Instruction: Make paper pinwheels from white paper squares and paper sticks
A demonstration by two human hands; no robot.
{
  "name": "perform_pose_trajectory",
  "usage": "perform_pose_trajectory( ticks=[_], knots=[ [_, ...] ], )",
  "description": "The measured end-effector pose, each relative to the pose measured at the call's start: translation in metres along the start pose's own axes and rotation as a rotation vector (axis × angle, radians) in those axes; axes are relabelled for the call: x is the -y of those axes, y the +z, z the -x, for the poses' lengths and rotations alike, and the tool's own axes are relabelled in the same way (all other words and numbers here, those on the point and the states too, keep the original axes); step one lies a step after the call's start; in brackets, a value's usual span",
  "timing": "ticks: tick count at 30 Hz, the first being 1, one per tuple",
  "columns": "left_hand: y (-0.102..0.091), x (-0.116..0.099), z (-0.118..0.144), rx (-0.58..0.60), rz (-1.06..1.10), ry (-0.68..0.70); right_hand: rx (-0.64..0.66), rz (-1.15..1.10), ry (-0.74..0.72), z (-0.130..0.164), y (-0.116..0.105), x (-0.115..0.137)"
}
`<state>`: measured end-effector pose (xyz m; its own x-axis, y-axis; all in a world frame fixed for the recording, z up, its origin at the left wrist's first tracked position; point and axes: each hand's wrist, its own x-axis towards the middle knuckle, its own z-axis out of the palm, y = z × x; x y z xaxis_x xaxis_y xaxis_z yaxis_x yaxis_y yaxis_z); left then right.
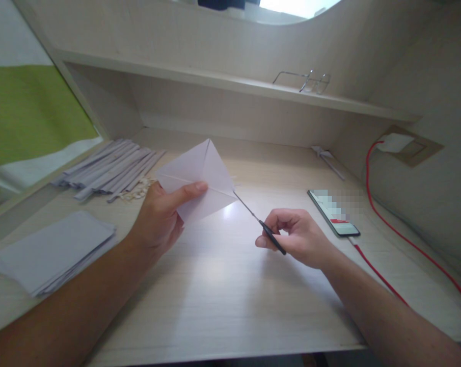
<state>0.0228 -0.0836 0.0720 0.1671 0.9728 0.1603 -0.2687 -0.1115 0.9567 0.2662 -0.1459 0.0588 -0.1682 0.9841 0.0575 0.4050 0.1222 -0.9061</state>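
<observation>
Far left on the surface: a flat stack of paper sheets, and behind it a fan of folded paper strips with small scraps at its near end. Next, the left hand, fingers closed on a folded white sheet, thumb pressed along a crease, the sheet held up off the surface and tilted, its right-hand point aimed toward the other hand. Touching that point, the tip of a pair of scissors, long axis slanting from upper left down to lower right, blades nearly closed and edge-on. At the lower end, the right hand, fingers curled tight around the black handles. Further right, a phone lying flat, a red cable running to a wall charger. Above, on the shelf, a pair of glasses.
</observation>
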Motion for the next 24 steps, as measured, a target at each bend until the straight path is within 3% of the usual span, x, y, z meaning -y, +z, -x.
perform_pose_trajectory(
  ticks=[5, 11, 15, 20, 24],
  knots=[
    [0.0, 0.002, -0.002, 0.019, 0.061, 0.034, 0.014, 0.023, 0.033, 0.0, 0.0, 0.0],
    [0.0, 0.005, -0.006, -0.03, 0.116, 0.078, 0.05, 0.063, 0.192, -0.004, -0.002, -0.007],
    [-0.001, 0.004, -0.007, -0.064, 0.038, -0.023, -0.041, 0.104, 0.227, -0.009, -0.003, -0.015],
    [0.001, 0.003, -0.004, 0.195, -0.334, -0.314, -0.222, -0.154, 0.087, -0.009, -0.002, -0.009],
    [0.004, 0.005, 0.002, 0.452, -0.47, -0.429, -0.196, -0.368, 0.018, -0.008, 0.002, -0.006]
  ],
)
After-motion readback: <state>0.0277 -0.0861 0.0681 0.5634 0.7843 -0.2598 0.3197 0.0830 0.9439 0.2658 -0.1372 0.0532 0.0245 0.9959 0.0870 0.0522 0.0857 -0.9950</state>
